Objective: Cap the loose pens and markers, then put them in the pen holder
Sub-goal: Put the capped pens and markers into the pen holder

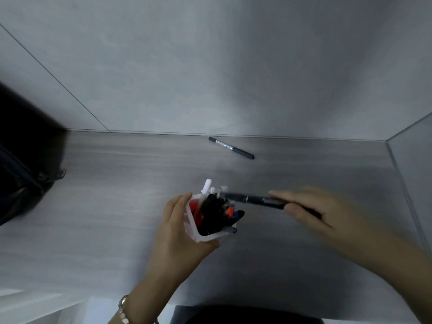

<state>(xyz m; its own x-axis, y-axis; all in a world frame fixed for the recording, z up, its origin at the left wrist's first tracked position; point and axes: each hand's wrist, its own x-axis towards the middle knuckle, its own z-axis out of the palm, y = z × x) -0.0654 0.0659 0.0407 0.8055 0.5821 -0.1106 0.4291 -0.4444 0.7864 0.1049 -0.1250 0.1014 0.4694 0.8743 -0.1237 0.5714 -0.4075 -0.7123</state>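
Your left hand (177, 220) grips one translucent white plastic pen holder (207, 235); right-hand fingers (280, 195) pinch one black marker (252, 198) at its 3 o'clock. One grey capped marker (231, 148) lies at 12 o'clock on the desk (117, 183).

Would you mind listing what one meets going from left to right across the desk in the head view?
Black bag → left hand → pen holder → black pen → right hand.
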